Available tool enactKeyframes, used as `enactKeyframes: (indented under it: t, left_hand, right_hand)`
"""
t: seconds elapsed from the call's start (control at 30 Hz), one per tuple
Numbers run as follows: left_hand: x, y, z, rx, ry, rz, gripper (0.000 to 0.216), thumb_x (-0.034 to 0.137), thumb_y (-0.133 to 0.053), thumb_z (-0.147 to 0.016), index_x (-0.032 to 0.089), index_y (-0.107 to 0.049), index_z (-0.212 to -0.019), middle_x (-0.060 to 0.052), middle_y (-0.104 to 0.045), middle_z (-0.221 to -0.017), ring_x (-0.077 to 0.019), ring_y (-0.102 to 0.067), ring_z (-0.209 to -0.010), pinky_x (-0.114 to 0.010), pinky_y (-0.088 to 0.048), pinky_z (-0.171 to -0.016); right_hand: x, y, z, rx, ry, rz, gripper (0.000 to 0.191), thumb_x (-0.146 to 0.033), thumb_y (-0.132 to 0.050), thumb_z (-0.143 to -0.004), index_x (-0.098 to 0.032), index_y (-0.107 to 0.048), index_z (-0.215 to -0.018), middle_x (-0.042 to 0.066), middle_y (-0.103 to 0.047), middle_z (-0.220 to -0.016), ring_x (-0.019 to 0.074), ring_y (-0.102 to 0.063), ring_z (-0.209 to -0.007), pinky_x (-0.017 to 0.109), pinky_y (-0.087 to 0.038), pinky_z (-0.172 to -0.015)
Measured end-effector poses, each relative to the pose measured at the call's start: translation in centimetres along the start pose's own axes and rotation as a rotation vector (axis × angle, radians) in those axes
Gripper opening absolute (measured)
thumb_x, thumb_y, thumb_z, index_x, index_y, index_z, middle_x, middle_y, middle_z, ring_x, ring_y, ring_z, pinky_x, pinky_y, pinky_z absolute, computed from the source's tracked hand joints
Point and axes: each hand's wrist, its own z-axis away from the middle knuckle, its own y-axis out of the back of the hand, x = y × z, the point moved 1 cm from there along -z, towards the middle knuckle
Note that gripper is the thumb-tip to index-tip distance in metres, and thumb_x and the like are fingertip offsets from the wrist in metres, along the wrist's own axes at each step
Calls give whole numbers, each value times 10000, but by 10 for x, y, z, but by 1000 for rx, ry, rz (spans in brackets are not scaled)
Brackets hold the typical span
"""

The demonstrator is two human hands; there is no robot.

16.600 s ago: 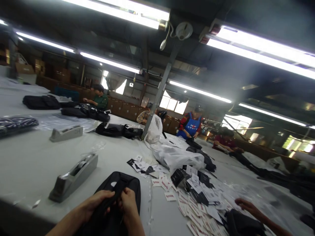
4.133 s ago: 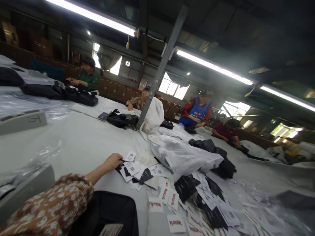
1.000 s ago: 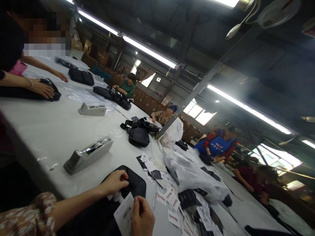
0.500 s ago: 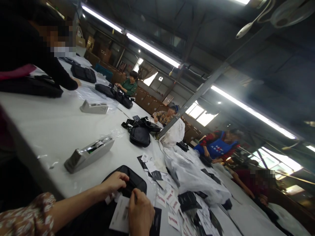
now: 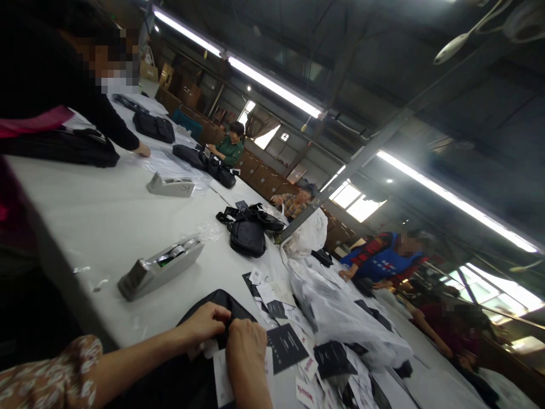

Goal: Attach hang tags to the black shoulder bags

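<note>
A black bag (image 5: 221, 299) lies at the table's near edge, its lower part running down toward me in shadow. My left hand (image 5: 206, 322) is closed on the bag's upper part, fingertips curled into the black material. Right beside it, my right hand (image 5: 248, 346) is closed at the same spot; its fingertips are hidden behind the knuckles, and it seems to grip the bag. Beneath the right wrist sticks out a white printed card (image 5: 222, 379). A black printed card (image 5: 288, 346) lies just to the right of that hand.
Left of the bag stands a grey tape dispenser (image 5: 159, 270), with a second dispenser (image 5: 171, 186) beyond. Paper tags (image 5: 305, 391) and white plastic bags (image 5: 336, 309) crowd the right. Another black bag (image 5: 247, 237) lies ahead. A co-worker's hand (image 5: 143, 149) rests far left; other people work along the tables.
My right hand has moved up against my left hand at the bag. The white card has shifted right under my wrist, and more of the black card shows. The view has turned slightly left.
</note>
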Motion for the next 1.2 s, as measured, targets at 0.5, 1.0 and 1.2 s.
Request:
enactKeyframes:
  t: [0.5,1.0,1.2]
  left_hand:
    - [-3,16,-18,-17,108,-137,179,342,-546,-648,172,-543,-591,38,-485,-440,-102,-437,-407,-218,-356,-445]
    - [69,25,-9,-20,-329,-445,123,249,-447,-781,187,-538,-725,11,-555,-726,-142,-504,-714,-237,-375,-683]
    - [50,17,-11,-76,-233,-300,215,348,-448,-790,160,-533,-851,5,-594,-718,-132,-534,-639,-226,-408,-585]
  right_hand:
    - [3,-47,3,224,-98,-278,253,-179,-415,-894,-240,-654,-837,26,-679,-797,182,-654,-731,252,-396,-608]
    - [28,-28,-10,334,7,-1011,218,-301,-500,-829,-202,-680,-902,38,-695,-867,165,-630,-793,243,-466,-716]
    - [29,-38,-17,334,-39,-1120,270,-384,-532,-806,-172,-698,-804,37,-699,-740,167,-621,-687,248,-467,-649]
